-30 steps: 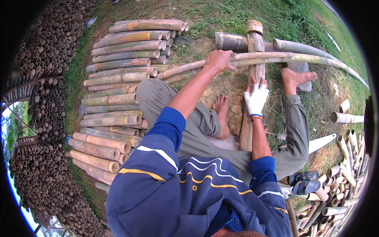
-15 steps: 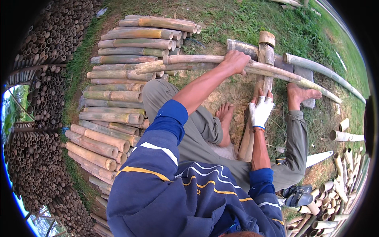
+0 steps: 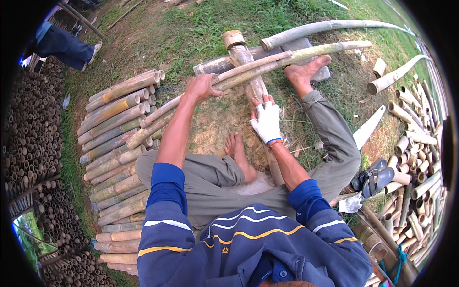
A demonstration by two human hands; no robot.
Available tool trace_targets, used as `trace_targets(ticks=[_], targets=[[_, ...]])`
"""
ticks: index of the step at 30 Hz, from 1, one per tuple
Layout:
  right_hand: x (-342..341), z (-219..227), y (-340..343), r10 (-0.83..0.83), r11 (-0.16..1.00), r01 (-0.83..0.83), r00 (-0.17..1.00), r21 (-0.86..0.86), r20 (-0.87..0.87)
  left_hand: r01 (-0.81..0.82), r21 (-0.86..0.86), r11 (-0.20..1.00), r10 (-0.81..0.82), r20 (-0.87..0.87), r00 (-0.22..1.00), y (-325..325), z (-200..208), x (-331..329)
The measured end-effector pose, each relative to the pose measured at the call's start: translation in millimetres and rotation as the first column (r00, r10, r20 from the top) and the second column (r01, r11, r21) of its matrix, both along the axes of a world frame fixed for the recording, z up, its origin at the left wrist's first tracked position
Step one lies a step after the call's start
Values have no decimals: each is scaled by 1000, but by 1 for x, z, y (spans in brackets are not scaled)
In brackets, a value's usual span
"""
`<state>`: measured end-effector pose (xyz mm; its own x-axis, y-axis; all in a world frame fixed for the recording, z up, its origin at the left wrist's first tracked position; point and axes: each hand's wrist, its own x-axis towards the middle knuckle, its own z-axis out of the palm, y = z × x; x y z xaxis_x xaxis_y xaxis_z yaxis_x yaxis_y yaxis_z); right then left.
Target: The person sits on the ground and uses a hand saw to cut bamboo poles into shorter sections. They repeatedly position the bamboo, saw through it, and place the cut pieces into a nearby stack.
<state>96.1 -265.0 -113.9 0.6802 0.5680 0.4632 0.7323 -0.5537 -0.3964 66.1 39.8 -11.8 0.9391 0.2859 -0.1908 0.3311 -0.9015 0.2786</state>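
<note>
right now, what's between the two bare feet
In the head view, the gloved right hand and the pale pole it partly covers lie between them.

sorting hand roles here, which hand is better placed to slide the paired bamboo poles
Probably the left hand: it holds the paired bamboo poles, while the gloved right hand is on the support beneath them.

The head-worn left camera looks steeply down and forward, from near, over the dark-blue striped fabric shirt (image 3: 272, 229) toward the bare left hand (image 3: 200, 88) and the white-gloved right hand (image 3: 263, 118), in one wide fisheye view.
</note>
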Motion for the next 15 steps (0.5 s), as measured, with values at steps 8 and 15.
trace_targets(ticks=[8,15], targets=[[-2,1,-2,-18,999,20,997,26,-72,-38,90,995,42,-39,998,42,26,-55],[-2,-2,-2,-25,999,27,998,24,-60,-172,211,962,171,26,985,91,44,-149]])
